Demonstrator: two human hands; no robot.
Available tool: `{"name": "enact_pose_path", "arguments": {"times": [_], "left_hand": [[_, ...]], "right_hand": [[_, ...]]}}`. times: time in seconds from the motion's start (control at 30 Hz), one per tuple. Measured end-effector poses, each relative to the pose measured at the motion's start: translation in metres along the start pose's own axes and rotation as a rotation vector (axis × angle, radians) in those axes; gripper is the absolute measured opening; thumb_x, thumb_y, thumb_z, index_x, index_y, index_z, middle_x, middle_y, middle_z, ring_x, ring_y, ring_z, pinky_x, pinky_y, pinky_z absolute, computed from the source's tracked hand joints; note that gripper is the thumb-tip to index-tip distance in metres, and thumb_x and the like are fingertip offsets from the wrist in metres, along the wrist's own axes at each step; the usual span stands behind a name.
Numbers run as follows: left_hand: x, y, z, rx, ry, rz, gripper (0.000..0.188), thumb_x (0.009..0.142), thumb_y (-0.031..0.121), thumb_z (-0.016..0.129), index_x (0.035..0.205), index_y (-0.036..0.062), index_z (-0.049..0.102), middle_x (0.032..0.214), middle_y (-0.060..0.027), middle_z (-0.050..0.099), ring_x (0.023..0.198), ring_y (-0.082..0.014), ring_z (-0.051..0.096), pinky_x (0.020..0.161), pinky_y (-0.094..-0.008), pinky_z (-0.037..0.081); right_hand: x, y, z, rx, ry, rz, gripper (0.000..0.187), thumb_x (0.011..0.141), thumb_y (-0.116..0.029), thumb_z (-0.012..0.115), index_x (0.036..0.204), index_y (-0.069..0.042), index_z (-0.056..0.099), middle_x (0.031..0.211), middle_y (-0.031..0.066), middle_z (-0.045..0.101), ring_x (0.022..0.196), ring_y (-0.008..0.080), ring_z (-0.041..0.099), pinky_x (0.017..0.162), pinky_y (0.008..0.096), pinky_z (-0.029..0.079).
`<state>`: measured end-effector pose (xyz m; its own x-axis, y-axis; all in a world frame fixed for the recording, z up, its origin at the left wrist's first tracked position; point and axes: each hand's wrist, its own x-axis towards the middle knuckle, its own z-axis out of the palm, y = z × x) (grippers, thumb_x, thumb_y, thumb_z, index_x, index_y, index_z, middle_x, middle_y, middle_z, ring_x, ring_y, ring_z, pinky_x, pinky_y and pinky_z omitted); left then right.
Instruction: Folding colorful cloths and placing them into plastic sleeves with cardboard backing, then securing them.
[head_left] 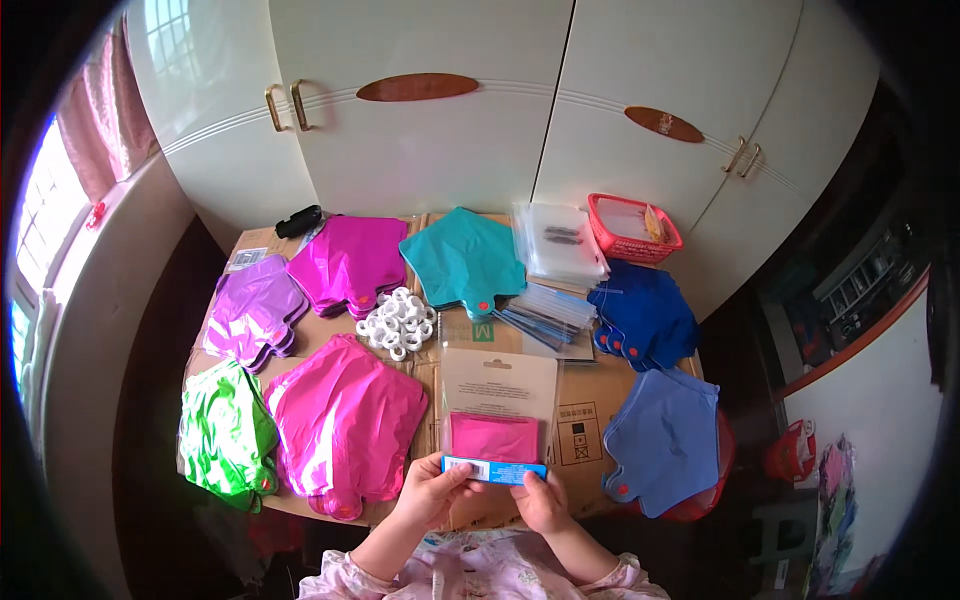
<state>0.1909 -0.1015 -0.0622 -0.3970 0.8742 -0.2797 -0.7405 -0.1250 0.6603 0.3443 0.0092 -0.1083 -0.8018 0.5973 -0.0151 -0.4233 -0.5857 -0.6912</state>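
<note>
In front of me lies a clear bag with a beige backing card [500, 383] that has a hang hole at its top. A folded pink foil piece [495, 436] covers the card's lower part. Across the bottom edge runs a blue label strip [512, 473] with a white barcode patch. My left hand [437, 490] pinches its left end, thumb on the barcode. My right hand [541, 500] grips the right end, thumb on top. Whether the strip is fixed to the bag, I cannot tell.
Stacks of flat foil shapes surround the work: pink [345, 420], green [225, 430], purple [257, 310], magenta [350, 262], teal [462, 258], dark blue [650, 310] and light blue [665, 430]. White rings [397, 323], clear bags [560, 250] and a red basket [632, 248] stand on the cardboard-covered table.
</note>
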Motion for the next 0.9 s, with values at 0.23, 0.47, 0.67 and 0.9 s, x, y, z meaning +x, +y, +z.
{"name": "enact_pose_path", "arguments": {"times": [0.23,0.47,0.67,0.9], "left_hand": [[0.003,-0.001,0.0,0.038,0.027,0.094,0.009,0.09,0.009,0.06,0.093,0.0,0.06,0.083,-0.0139,0.068,0.067,-0.0179,0.068,0.057,-0.0244,0.055],[0.0,-0.004,0.001,0.118,0.074,0.131,0.012,0.09,0.012,0.061,0.093,0.0005,0.059,0.082,-0.0137,0.068,0.064,-0.0182,0.067,0.055,-0.0257,0.053],[0.0,-0.005,0.006,0.125,0.075,0.161,0.012,0.09,0.012,0.061,0.095,0.0014,0.059,0.082,-0.0117,0.067,0.064,-0.0174,0.066,0.054,-0.0253,0.052],[0.003,0.002,0.008,0.202,0.039,0.122,0.012,0.089,0.01,0.062,0.098,0.002,0.058,0.082,-0.0085,0.066,0.066,-0.0156,0.065,0.055,-0.0238,0.05]], "right_hand": [[0.005,-0.015,0.003,-0.414,-0.057,-0.091,0.026,0.096,-0.019,0.052,0.114,-0.001,0.057,0.105,0.003,0.06,0.097,0.0104,0.053,0.088,0.0272,0.04],[0.013,-0.024,0.03,-0.301,0.066,-0.128,0.019,0.094,-0.015,0.056,0.105,-0.001,0.061,0.095,0.005,0.065,0.082,0.0123,0.061,0.077,0.0269,0.05],[0.014,-0.022,0.029,-0.319,0.108,-0.127,0.016,0.093,-0.015,0.056,0.1,-0.001,0.061,0.093,0.0045,0.065,0.08,0.0115,0.062,0.074,0.0259,0.052],[0.017,-0.025,0.029,-0.318,0.146,-0.108,0.014,0.093,-0.014,0.057,0.098,-0.002,0.061,0.09,0.0045,0.064,0.076,0.0119,0.062,0.071,0.0264,0.052]]}}
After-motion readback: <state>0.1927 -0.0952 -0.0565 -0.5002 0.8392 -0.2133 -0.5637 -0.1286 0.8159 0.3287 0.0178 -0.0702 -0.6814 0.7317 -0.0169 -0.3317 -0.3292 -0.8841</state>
